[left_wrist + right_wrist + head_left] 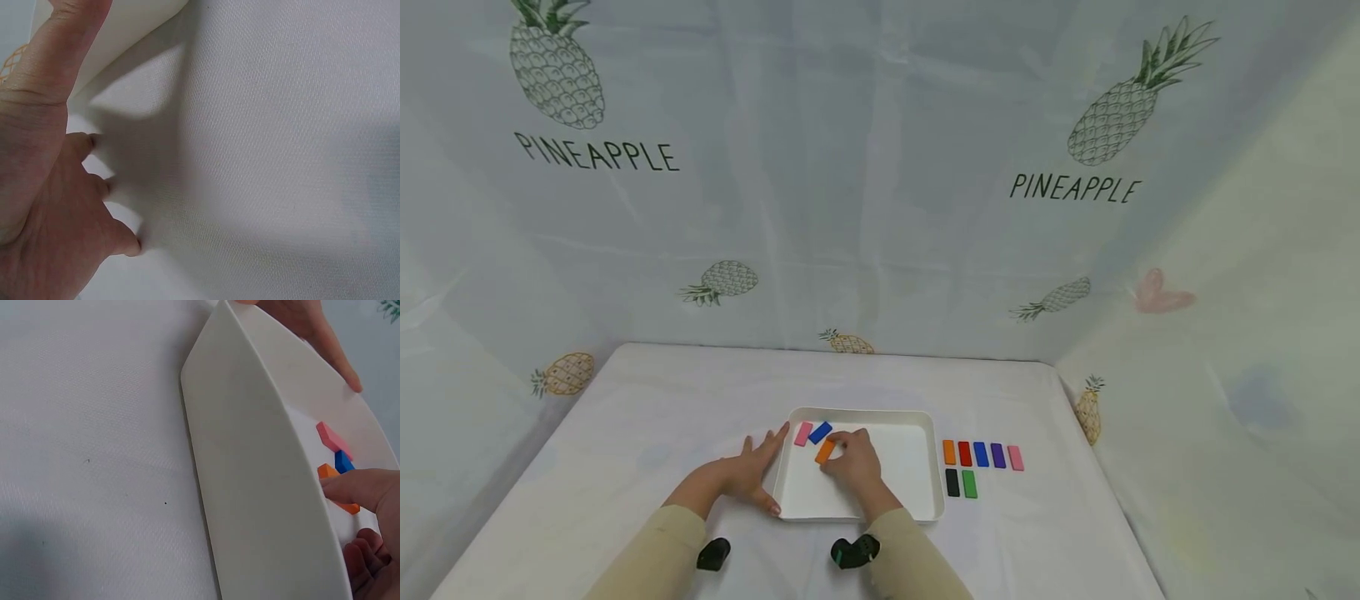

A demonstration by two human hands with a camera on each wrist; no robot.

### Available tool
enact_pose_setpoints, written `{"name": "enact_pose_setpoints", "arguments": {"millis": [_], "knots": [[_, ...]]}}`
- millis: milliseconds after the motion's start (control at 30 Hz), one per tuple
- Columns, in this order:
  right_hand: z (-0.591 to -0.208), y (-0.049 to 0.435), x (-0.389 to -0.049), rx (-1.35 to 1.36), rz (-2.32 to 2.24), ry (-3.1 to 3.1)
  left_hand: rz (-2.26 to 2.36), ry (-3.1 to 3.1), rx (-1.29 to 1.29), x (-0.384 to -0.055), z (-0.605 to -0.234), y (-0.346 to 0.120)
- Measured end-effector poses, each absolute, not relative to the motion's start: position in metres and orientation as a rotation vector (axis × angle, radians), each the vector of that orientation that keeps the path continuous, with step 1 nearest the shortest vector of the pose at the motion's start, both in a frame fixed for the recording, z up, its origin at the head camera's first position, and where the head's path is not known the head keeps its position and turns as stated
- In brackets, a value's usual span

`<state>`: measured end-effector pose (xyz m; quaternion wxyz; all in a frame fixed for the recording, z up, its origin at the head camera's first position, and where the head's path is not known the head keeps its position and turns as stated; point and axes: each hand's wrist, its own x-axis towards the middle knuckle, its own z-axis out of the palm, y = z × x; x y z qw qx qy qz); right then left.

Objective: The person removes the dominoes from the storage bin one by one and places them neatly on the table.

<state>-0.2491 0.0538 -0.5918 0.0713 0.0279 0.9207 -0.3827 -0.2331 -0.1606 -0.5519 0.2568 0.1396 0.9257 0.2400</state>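
Note:
My right hand (858, 467) reaches into a white tray (895, 458) and pinches an orange block (825, 452) between thumb and fingers. In the right wrist view the thumb lies along the near side of the orange block (350, 507). Just beyond it, a blue block (820, 432) lies slanted and a pink block (803, 433) sits near the tray's left wall. My left hand (747, 472) is spread, with index fingertip and thumb at the tray's left rim. The left wrist view shows the other fingers of the left hand (56, 206) extended near the cloth.
Right of the tray lies a row of orange (949, 452), red (965, 454), blue (981, 454), purple (997, 456) and pink (1016, 458) blocks. Black (952, 482) and green (970, 484) blocks lie below them. A white cloth (700, 392) covers the table; pineapple-printed curtains surround it.

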Motion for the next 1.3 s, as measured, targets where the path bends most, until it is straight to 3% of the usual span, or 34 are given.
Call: {"name": "enact_pose_setpoints", "arguments": {"millis": [833,1300], "knots": [[-0.588,0.054,-0.244,0.09,-1.132,2.848,0.698,2.51,0.402,-0.234,-0.543,-0.158],[-0.57,0.089,-0.222,-0.046,-1.603,2.401,0.711,2.482,0.396,-0.228,-0.552,-0.162]]}}
